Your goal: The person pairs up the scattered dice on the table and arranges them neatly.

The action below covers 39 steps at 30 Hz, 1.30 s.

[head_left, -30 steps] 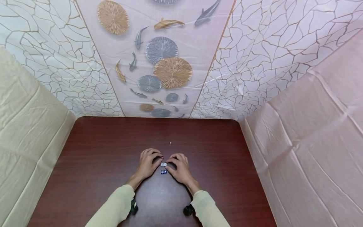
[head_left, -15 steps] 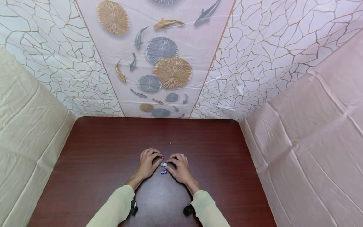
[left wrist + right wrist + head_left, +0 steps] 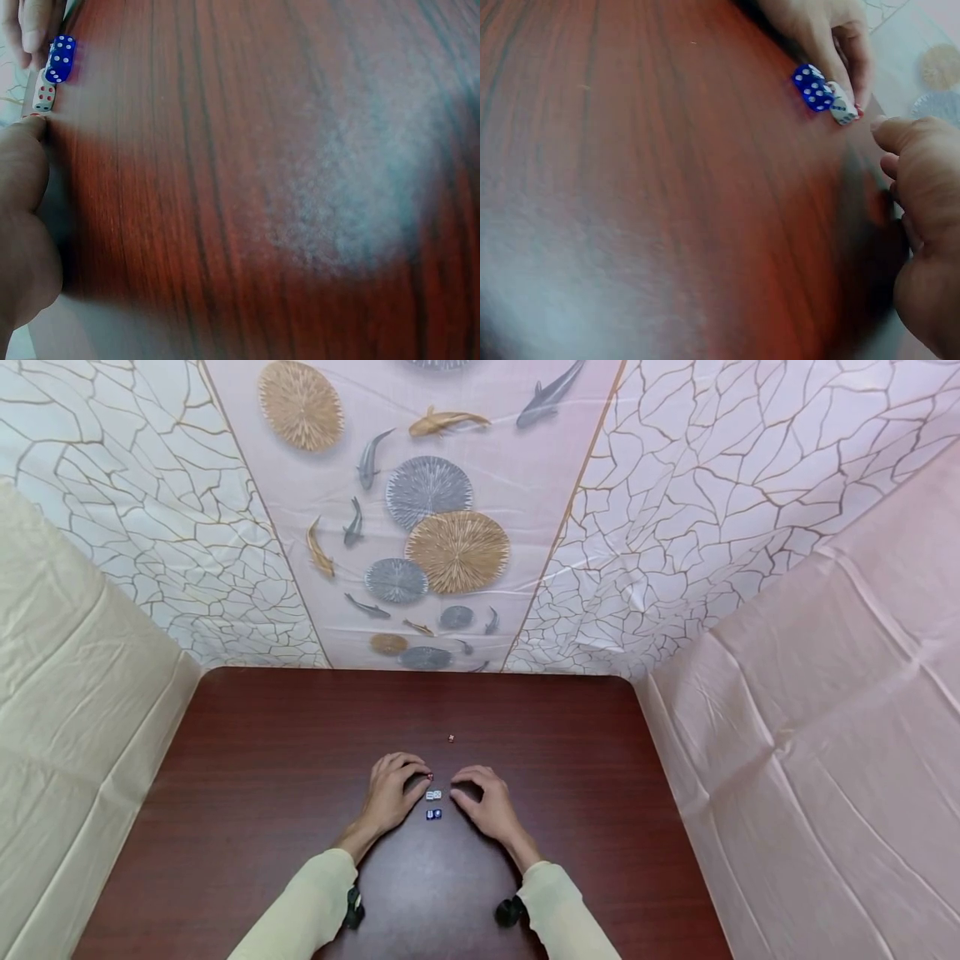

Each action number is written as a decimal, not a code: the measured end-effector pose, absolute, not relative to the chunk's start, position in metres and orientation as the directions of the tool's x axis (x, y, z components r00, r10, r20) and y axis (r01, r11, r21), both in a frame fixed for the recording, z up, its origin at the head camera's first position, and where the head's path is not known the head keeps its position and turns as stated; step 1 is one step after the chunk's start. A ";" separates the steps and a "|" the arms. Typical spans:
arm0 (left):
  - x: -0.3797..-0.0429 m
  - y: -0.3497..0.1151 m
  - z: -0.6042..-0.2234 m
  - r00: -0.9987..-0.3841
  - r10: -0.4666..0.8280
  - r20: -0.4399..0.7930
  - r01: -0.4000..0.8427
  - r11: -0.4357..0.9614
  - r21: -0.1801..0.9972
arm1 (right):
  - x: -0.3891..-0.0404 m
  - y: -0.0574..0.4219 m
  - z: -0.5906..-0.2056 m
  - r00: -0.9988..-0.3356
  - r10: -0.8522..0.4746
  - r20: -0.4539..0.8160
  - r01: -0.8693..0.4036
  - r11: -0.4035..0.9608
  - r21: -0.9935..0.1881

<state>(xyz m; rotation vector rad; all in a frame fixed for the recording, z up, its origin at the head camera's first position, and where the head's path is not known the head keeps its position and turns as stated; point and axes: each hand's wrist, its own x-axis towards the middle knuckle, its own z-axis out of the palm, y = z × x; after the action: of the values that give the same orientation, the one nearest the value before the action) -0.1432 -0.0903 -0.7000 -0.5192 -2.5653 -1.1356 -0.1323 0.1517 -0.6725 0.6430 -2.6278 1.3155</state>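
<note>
My left hand (image 3: 390, 789) lies left of the dice, thumb and forefinger pinching a red die (image 3: 431, 777). Just nearer than it, two white dice (image 3: 433, 795) sit side by side by the thumb tip. A pair of blue dice (image 3: 433, 815) stands nearer still; in the left wrist view the blue dice (image 3: 61, 58) line up with a white die (image 3: 44, 96). My right hand (image 3: 487, 802) rests to the right of the dice, a gap away, thumb and forefinger apart and holding nothing. In the right wrist view its fingertips (image 3: 881, 126) are off the white dice (image 3: 842, 105).
Another red die (image 3: 451, 738) lies farther back on the dark wooden table (image 3: 262, 752). Patterned cloth (image 3: 457, 552) hangs behind the table's back edge, and plain pale cloths (image 3: 810, 710) close in both sides.
My right hand has drawn away to the right from the white dice, its thumb and fingertips now apart from them. The left hand and the dice stay where they were.
</note>
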 end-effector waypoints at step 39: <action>-0.144 -0.091 -0.698 -0.903 0.202 0.379 0.417 0.624 0.661 | -0.216 0.125 -0.673 -0.978 -0.112 0.176 -0.200 0.744 -0.637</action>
<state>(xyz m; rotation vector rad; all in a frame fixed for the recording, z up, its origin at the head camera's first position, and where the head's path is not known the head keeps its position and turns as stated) -0.1435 -0.0911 -0.6980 -0.5032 -2.5807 -1.1516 -0.2161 0.1249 -0.6727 0.2535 -2.8148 1.0508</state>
